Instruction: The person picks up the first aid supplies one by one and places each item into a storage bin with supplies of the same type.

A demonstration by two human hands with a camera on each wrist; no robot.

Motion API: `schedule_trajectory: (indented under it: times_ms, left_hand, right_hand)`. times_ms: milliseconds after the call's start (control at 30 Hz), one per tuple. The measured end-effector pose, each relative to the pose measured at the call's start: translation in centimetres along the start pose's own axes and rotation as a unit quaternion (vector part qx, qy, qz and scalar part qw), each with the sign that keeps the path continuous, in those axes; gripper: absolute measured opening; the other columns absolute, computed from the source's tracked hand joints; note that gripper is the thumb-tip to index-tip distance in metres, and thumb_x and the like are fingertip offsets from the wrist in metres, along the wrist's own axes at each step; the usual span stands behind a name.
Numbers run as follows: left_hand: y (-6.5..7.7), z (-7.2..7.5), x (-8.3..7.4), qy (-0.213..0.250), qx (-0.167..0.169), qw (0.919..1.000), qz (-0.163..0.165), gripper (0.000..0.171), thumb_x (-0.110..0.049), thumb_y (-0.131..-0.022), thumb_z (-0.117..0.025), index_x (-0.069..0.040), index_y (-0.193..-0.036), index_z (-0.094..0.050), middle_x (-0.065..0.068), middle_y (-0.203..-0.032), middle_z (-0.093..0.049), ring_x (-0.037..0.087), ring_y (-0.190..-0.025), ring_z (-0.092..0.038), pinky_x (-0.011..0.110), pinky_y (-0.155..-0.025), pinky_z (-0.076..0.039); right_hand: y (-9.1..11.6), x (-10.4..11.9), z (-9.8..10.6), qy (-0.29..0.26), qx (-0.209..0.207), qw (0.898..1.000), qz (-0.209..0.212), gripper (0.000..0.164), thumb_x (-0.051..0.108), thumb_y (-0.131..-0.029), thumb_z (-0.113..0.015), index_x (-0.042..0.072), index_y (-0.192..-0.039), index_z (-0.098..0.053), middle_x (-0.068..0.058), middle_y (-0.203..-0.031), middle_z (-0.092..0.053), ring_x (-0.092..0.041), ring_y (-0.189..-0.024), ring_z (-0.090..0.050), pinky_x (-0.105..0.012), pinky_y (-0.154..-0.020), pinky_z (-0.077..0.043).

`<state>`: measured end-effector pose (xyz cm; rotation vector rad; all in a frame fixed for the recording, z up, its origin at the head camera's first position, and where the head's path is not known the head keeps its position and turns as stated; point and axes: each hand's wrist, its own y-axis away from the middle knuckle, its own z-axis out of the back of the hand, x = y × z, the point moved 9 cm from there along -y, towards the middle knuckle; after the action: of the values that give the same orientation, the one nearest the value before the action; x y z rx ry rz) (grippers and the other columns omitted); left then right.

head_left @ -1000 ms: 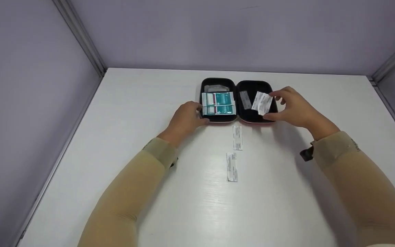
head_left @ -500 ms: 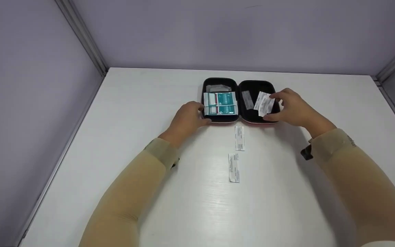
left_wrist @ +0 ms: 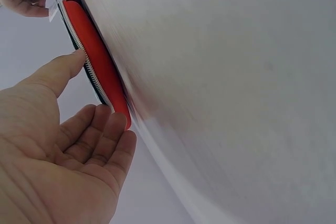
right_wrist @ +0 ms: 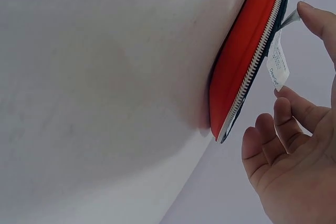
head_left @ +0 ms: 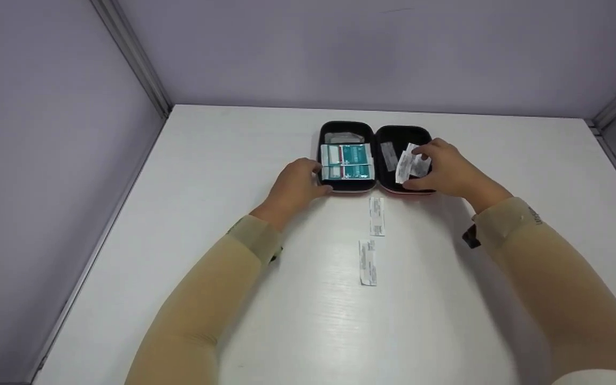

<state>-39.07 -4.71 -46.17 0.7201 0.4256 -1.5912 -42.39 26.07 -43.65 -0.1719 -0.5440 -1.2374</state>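
Observation:
A red zip case with a black lining lies opened flat on the table, its two halves side by side. My left hand holds its left half by the near corner, thumb on the front rim and fingers at the side. Teal-and-white packets, banded together, fill that half. Over the right half, my right hand pinches white printed paper packets between thumb and fingers; they tilt inside the compartment. How many it holds I cannot tell. A translucent strip packet lies beside them.
Two white printed strip packets lie on the white table in front of the case, one nearer than the other. Pale packets sit behind the banded ones. A pale wall stands behind the table, with panels at both sides.
My right hand has shifted slightly left over the right half, and the packets it pinches have tilted and spread apart. My left hand stays on the case. The head view has moved slightly.

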Motion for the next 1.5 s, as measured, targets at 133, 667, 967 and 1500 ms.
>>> schedule_trajectory:
  times_ms: [133,667,967,1500]
  left_hand:
    - [0.0,-0.1,-0.1,0.0,0.003,1.0,0.002,0.061,-0.029,-0.102,-0.088,-0.006,-0.153,-0.065,0.008,-0.149,-0.069,0.022,-0.131,-0.063,0.041,-0.122,-0.054]
    - [-0.4,-0.6,0.1,-0.005,0.006,0.9999,0.008,0.06,-0.028,-0.102,-0.088,-0.005,-0.153,-0.065,0.007,-0.149,-0.069,0.019,-0.128,-0.062,0.039,-0.121,-0.054]
    - [-0.4,-0.7,0.0,-0.014,0.006,0.9999,0.005,0.061,-0.029,-0.103,-0.087,-0.006,-0.154,-0.064,0.008,-0.152,-0.068,0.02,-0.133,-0.063,0.039,-0.124,-0.053]
    - [-0.6,-0.8,-0.3,-0.028,0.002,0.9995,-0.016,0.058,-0.031,-0.103,-0.087,-0.004,-0.151,-0.067,0.009,-0.145,-0.07,0.022,-0.124,-0.063,0.041,-0.117,-0.056]
  right_hand:
    - [-0.4,0.2,0.1,0.001,-0.002,1.0,-0.002,0.094,0.045,-0.095,-0.09,-0.004,-0.164,-0.05,-0.029,-0.154,-0.051,-0.048,-0.142,-0.05,-0.068,-0.12,-0.048]
    - [-2.0,-0.9,-0.4,-0.021,-0.011,0.999,-0.028,0.096,0.046,-0.095,-0.089,-0.003,-0.166,-0.048,-0.03,-0.159,-0.05,-0.049,-0.149,-0.048,-0.068,-0.133,-0.039]
    - [-2.6,-1.4,-0.5,-0.025,-0.021,0.999,-0.035,0.096,0.046,-0.094,-0.089,-0.001,-0.167,-0.048,-0.028,-0.159,-0.05,-0.047,-0.15,-0.048,-0.068,-0.134,-0.038]
    - [-1.8,-1.5,-0.4,-0.034,-0.033,0.999,-0.015,0.108,0.052,-0.093,-0.092,-0.003,-0.171,-0.042,-0.03,-0.159,-0.048,-0.047,-0.144,-0.051,-0.069,-0.127,-0.044]
